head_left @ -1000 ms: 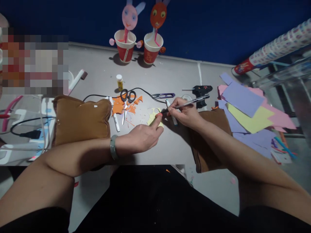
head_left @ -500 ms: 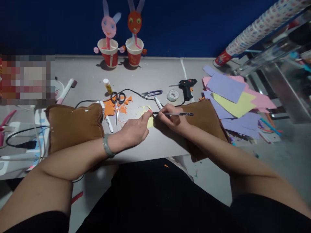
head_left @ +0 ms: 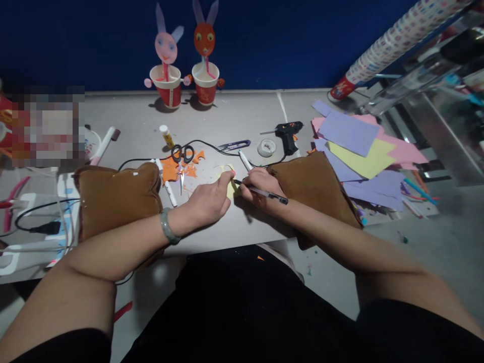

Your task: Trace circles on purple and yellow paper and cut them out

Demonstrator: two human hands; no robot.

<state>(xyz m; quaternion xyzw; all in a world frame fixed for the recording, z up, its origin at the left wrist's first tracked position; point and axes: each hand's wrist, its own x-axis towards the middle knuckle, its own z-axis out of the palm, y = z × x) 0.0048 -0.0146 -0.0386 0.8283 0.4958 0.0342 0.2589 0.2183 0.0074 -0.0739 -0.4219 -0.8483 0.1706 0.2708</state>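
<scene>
My right hand (head_left: 260, 186) is closed round a dark, clear-barrelled pen (head_left: 269, 193). Its tip meets a small piece of yellow paper (head_left: 231, 190) on the table, and its back end slants down to the right. From the other side, my left hand (head_left: 209, 197) holds the paper down with the index finger stretched out and the other fingers curled. A small reddish spot (head_left: 233, 173) shows at that fingertip; I cannot tell what it is. Left of the hands lie scissors (head_left: 182, 154) over orange paper scraps (head_left: 171, 169), beside a white marker (head_left: 170, 191).
Two paper-cup rabbits, one pink (head_left: 166, 48) and one orange (head_left: 204, 39), stand at the back. A glue gun (head_left: 289, 135), tape roll (head_left: 266, 147), thread snips (head_left: 235, 145) and glue stick (head_left: 165, 135) lie around. Brown cushions (head_left: 119, 199) flank my arms; coloured paper (head_left: 351, 132) is piled right.
The pen has swung from nearly level to slanting, its back end now lower and nearer me. My right hand has shifted slightly left; my left hand stays on the paper. The view has moved slightly.
</scene>
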